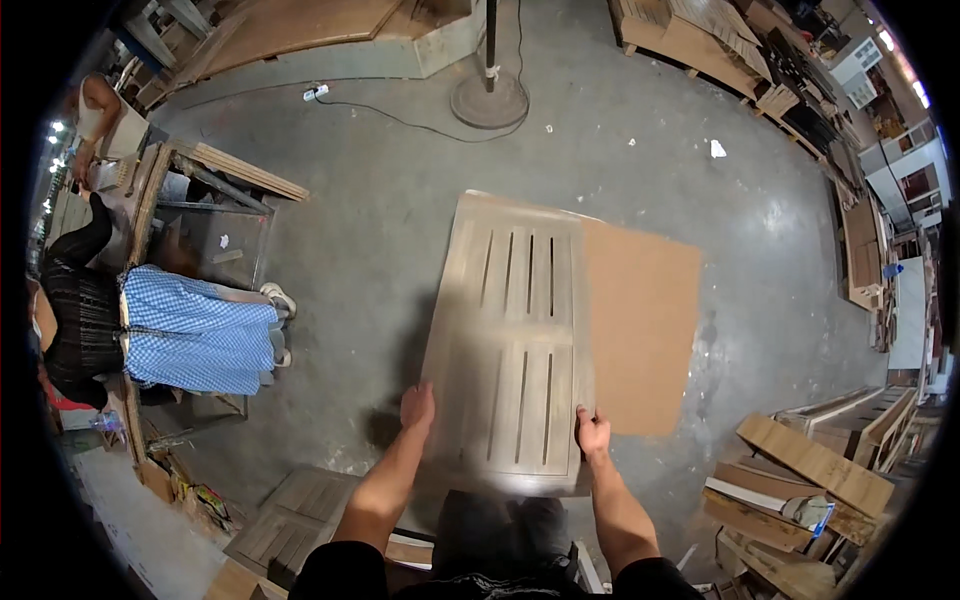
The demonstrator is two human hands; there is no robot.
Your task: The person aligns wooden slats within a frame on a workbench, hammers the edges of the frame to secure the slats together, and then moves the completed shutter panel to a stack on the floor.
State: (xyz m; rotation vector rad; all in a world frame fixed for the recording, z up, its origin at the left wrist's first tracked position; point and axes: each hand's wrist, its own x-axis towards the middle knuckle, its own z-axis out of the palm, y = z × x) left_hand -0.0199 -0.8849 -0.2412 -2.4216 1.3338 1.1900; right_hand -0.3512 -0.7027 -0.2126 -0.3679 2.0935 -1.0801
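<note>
Between my hands is a pale greyish wooden slatted door panel (510, 335), with two rows of long narrow slots. My left hand (418, 406) grips its left edge near the lower end, fingers closed round it. On the opposite edge my right hand (593, 430) is closed, its thumb on the face and its fingers partly hidden behind. The panel's far part overlaps a flat brown cardboard sheet (645, 330) on the grey floor. A shadow falls on the floor left of the panel.
At left, a person in a blue checked apron (200, 330) leans over a workbench (150, 200); another person (98, 110) stands beyond. A round-based stand (490, 102) with a cable is ahead. Wood offcuts (815, 460) pile at right. Another slatted panel (290, 520) lies lower left.
</note>
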